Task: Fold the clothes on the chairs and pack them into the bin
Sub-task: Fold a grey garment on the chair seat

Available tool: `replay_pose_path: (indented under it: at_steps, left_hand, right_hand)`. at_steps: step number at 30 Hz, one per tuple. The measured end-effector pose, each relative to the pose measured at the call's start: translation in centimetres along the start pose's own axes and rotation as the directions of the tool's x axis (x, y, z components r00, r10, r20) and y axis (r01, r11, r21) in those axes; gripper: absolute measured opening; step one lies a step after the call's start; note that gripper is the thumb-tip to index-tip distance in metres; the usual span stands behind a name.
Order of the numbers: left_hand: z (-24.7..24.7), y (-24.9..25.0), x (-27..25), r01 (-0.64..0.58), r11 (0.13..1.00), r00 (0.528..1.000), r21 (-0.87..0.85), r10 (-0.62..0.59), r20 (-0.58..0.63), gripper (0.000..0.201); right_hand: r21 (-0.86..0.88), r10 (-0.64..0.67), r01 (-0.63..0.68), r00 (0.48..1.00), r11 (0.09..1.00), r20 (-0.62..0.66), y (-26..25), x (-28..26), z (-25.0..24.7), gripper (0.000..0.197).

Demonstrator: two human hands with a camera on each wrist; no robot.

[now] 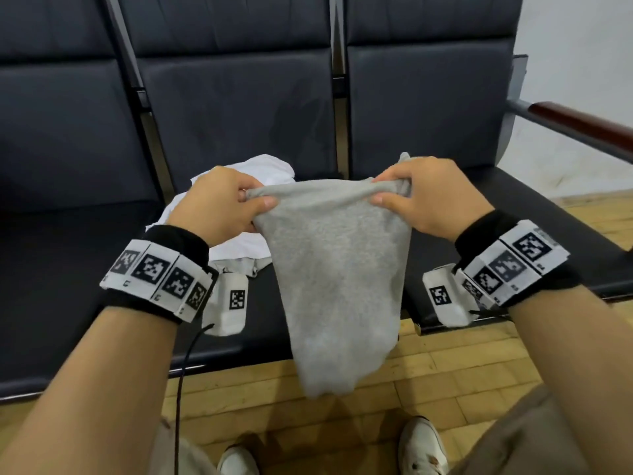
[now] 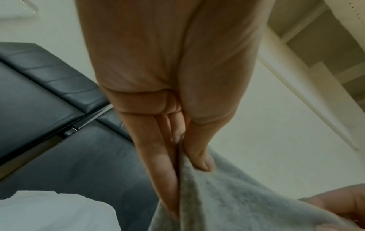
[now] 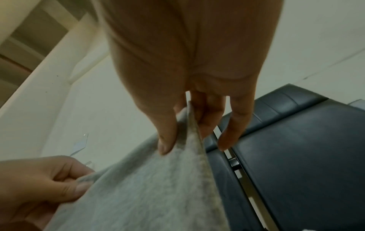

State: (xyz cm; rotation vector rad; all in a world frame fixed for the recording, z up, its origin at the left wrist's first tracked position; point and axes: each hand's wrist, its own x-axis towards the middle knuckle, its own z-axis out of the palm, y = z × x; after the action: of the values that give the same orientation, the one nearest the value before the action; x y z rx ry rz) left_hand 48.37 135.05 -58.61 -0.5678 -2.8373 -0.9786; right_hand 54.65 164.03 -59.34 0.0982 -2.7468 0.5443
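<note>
Grey garment [image 1: 337, 269] hangs from its pinched top edge; crumpled white garment [image 1: 255, 214] lies on the chairs [image 1: 239, 108]

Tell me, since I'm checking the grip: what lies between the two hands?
Only the top edge of the grey garment, stretched from the left hand to the right hand; the head view shows it plainly.
</note>
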Motion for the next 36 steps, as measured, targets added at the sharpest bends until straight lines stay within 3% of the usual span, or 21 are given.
replay_pose_path:
  at_steps: [3,5,8,10,14,17,19,22,24,27,32,34,36]
  left_hand:
    - [-0.4,0.2,-0.1,-0.024,0.999,0.995,-0.039,0.020,-0.093,0.021]
    - [-0.6,0.7,-0.3,-0.041,0.968,0.989,-0.249,0.003,-0.148,0.016]
    - [-1.4,1.5,-0.8,-0.037,0.738,0.995,-0.674,-0.033,-0.090,0.012]
    - [-2.1,1.6,-1.0,-0.074,0.668,0.995,-0.741,-0.004,-0.103,0.018]
    - [-4.0,1.8,-0.7,-0.162,0.739,0.974,-0.654,0.014,-0.226,0.019]
    - [-5.4,2.2,0.4,-0.169,0.788,0.947,-0.592,-0.037,-0.319,0.014]
    - [-6.2,2.4,1.2,-0.190,0.833,0.938,-0.520,-0.003,-0.347,0.017]
    - [-7.4,2.6,2.1,-0.212,0.826,0.956,-0.522,0.063,-0.287,0.019]
    - [-8.6,2.8,2.1,-0.221,0.820,0.966,-0.529,0.109,-0.235,0.034]
    - [-10.4,3.2,2.3,-0.261,0.894,0.953,-0.363,0.180,-0.242,0.050]
    - [-10.7,4.2,1.6,-0.315,0.939,0.905,-0.135,0.255,-0.340,0.013]
    - [-10.2,3.7,1.1,-0.287,0.950,0.929,-0.123,0.244,-0.279,0.015]
    - [-9.0,2.5,0.5,-0.220,0.942,0.974,-0.252,0.196,-0.117,0.021]
  right_hand:
    - [-0.021,-0.029,0.029,0.999,0.999,-0.023,-0.1,0.2,-0.1,0.009]
    - [0.039,-0.069,0.071,0.996,0.997,-0.054,0.0,0.5,-0.6,0.015]
    - [0.155,-0.140,0.157,0.984,0.975,-0.113,-0.6,0.8,-1.9,0.028]
    - [0.231,-0.177,0.202,0.976,0.952,-0.123,-1.5,0.8,-2.7,0.038]
    - [0.373,-0.177,0.242,0.964,0.896,-0.201,-2.8,1.4,-3.6,0.026]
    - [0.318,-0.175,0.257,0.948,0.912,-0.266,-3.4,3.3,-4.5,0.021]
    - [0.272,-0.160,0.238,0.947,0.933,-0.279,-3.7,4.7,-4.9,0.022]
    - [0.265,-0.142,0.235,0.934,0.935,-0.327,-3.9,6.3,-5.6,0.023]
    - [0.286,-0.152,0.272,0.913,0.919,-0.378,-4.2,6.9,-6.4,0.026]
    - [0.311,-0.169,0.328,0.880,0.892,-0.444,-5.0,7.3,-7.7,0.027]
    - [0.280,-0.181,0.339,0.865,0.898,-0.468,-5.9,6.9,-8.5,0.027]
    - [0.295,-0.173,0.319,0.887,0.901,-0.429,-5.8,5.7,-7.9,0.022]
    - [0.336,-0.169,0.289,0.924,0.897,-0.344,-5.0,4.1,-6.2,0.021]
